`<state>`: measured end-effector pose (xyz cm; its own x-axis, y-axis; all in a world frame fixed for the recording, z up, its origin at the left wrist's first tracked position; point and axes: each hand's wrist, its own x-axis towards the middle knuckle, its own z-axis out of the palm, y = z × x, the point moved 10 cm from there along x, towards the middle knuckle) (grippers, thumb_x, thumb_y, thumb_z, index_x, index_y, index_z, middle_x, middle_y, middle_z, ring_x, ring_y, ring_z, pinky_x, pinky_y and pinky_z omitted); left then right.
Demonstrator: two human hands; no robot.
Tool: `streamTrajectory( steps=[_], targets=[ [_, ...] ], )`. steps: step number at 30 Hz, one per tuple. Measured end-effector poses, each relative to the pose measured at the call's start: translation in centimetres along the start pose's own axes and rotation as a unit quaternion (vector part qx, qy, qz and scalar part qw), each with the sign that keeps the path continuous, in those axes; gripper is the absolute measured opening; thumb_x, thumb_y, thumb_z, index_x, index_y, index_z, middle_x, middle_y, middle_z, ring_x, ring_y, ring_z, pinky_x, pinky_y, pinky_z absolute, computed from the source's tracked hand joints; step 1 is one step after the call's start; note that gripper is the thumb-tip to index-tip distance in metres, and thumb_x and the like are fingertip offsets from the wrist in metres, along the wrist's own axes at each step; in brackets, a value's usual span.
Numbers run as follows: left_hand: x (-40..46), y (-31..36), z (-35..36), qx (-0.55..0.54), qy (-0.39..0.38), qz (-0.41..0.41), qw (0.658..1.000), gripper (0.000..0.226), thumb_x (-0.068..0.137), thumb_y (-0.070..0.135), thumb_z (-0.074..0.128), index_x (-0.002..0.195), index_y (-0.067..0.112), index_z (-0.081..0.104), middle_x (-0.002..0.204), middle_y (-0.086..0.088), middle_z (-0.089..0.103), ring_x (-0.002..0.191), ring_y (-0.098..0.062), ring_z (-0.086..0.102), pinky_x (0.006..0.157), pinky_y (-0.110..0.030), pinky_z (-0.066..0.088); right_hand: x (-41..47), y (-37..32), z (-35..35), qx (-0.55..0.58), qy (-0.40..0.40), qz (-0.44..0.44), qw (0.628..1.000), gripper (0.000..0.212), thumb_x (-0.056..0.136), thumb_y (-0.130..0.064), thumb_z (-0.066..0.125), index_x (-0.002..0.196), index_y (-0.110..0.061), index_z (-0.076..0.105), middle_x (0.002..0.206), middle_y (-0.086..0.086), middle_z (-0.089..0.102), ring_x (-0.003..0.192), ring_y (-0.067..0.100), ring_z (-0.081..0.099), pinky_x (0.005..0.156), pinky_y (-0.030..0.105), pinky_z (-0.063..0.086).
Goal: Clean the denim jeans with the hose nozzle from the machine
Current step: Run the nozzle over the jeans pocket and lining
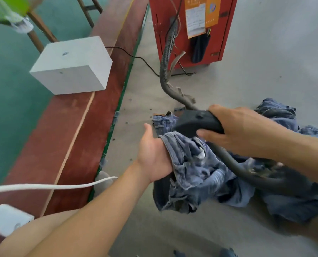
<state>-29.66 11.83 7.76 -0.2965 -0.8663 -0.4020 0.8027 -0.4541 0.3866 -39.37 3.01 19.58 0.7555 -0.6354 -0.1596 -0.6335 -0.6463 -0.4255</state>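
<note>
Crumpled blue denim jeans [200, 173] lie on the grey work surface at centre right. My left hand [152, 156] grips a bunched fold of the denim at its left edge, fingers tucked under the cloth. My right hand [234, 127] is wrapped around the black hose nozzle [195, 123], which sits just above the jeans with its mouth pointing left and down. A dark ribbed hose [166, 58] runs from the nozzle up to the red machine [191, 28] at the top. Another dark hose section [247, 175] curls over the jeans under my right forearm.
The grey surface [247, 71] ends at a green-trimmed edge on the left, beside a red-brown board [80, 130]. A white block [73, 65] stands on that board, a smaller white box [8, 219] at bottom left. A white cord [43, 186] and a black cable [143, 62] cross nearby.
</note>
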Motion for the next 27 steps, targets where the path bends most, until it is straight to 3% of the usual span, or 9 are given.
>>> streamTrajectory(
  steps=[4,7,11,13,15,16,19,24,27],
  targets=[
    [0.8,1.4,0.2,-0.044,-0.006,0.048,0.998,0.132,0.077,0.098,0.010,0.148,-0.007,0.047,0.149,-0.032,0.049,0.137,-0.046,0.051,0.112,-0.052,0.044,-1.9,-0.6,3.5,-0.036,-0.093,0.026,0.995,0.041,0.084,-0.079,0.045,0.087,-0.038,0.045,0.069,-0.010,0.060,0.058,0.005,0.059,0.048,0.022,0.036],
    [1.7,-0.4,0.5,-0.032,0.001,0.048,0.998,0.123,0.079,0.097,0.014,0.144,0.001,0.056,0.145,-0.025,0.057,0.132,-0.040,0.058,0.105,-0.048,0.052,0.6,-0.6,4.5,0.029,-0.034,0.068,0.997,0.035,0.096,-0.064,0.054,0.098,-0.029,0.050,0.079,-0.007,0.060,0.066,0.011,0.059,0.056,0.031,0.040],
    [2.2,-0.7,2.0,-0.046,-0.025,0.059,0.997,0.123,0.081,0.096,0.014,0.154,0.002,0.043,0.158,-0.025,0.041,0.147,-0.042,0.039,0.124,-0.054,0.027,1.9,2.8,1.8,0.085,0.032,0.141,0.986,0.031,0.098,-0.056,0.059,0.100,-0.025,0.053,0.079,0.001,0.065,0.064,0.016,0.061,0.053,0.031,0.041],
    [2.4,1.5,1.4,-0.049,-0.006,0.086,0.995,0.123,0.082,0.096,0.012,0.154,0.000,0.042,0.154,-0.027,0.045,0.144,-0.043,0.043,0.119,-0.053,0.034,0.0,2.8,1.6,0.076,0.016,0.122,0.989,0.029,0.092,-0.062,0.058,0.091,-0.034,0.051,0.067,-0.004,0.065,0.052,0.009,0.063,0.046,0.027,0.042],
    [2.4,3.8,0.4,-0.066,0.022,0.118,0.991,0.123,0.083,0.095,0.013,0.151,-0.003,0.042,0.148,-0.030,0.051,0.139,-0.045,0.049,0.110,-0.052,0.042,-2.0,2.2,2.4,0.030,-0.024,0.112,0.993,0.037,0.084,-0.072,0.051,0.087,-0.036,0.049,0.064,-0.006,0.063,0.057,-0.001,0.062,0.046,0.025,0.040],
    [2.4,4.6,0.1,-0.078,0.031,0.133,0.988,0.124,0.083,0.095,0.014,0.150,-0.005,0.042,0.147,-0.032,0.051,0.138,-0.046,0.049,0.109,-0.053,0.041,-2.4,2.1,3.1,0.013,-0.041,0.115,0.992,0.039,0.083,-0.074,0.050,0.087,-0.035,0.049,0.066,-0.007,0.062,0.057,0.004,0.062,0.047,0.025,0.039],
    [3.1,3.8,0.5,-0.067,0.035,0.127,0.989,0.125,0.083,0.094,0.015,0.151,-0.007,0.041,0.149,-0.032,0.048,0.143,-0.044,0.044,0.117,-0.051,0.035,-1.1,1.6,3.8,0.053,-0.023,0.126,0.990,0.034,0.092,-0.064,0.058,0.092,-0.031,0.051,0.073,-0.006,0.062,0.059,0.009,0.059,0.050,0.028,0.041],
    [3.8,2.8,2.1,-0.036,-0.012,0.102,0.994,0.128,0.081,0.096,0.011,0.150,-0.007,0.042,0.153,-0.031,0.045,0.140,-0.044,0.047,0.116,-0.053,0.037,0.6,2.4,2.3,0.116,0.009,0.146,0.982,0.029,0.098,-0.050,0.061,0.100,-0.022,0.055,0.073,0.000,0.062,0.059,0.016,0.060,0.053,0.030,0.044],
    [3.5,4.7,1.6,-0.074,0.005,0.133,0.988,0.127,0.083,0.095,0.016,0.144,-0.011,0.046,0.143,-0.034,0.053,0.133,-0.045,0.052,0.111,-0.053,0.041,-1.9,2.2,2.0,0.055,-0.015,0.127,0.990,0.032,0.089,-0.065,0.057,0.089,-0.034,0.048,0.066,-0.005,0.061,0.051,0.004,0.061,0.040,0.015,0.038]
  ],
)
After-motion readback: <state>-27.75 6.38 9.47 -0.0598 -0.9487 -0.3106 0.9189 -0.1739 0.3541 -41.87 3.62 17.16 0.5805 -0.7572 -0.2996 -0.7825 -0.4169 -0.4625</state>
